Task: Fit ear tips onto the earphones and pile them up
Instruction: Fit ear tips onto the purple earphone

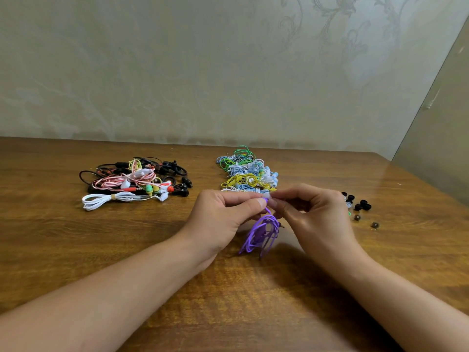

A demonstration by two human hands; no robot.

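Risk is judged to lie in the pinch at frame centre: the small translucent soft ear tip point(266, 199), pinched by the right hand point(308, 212), could slip off if squeezed. The glossy brown wooden table point(253, 288) is spread with two tangled piles; the coiled purple rubbery-corded earphones point(261, 232) are gripped by the left hand point(223, 214).

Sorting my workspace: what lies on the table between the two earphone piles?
Only bare wooden table separates the left pile from the right pile, as the head view shows.
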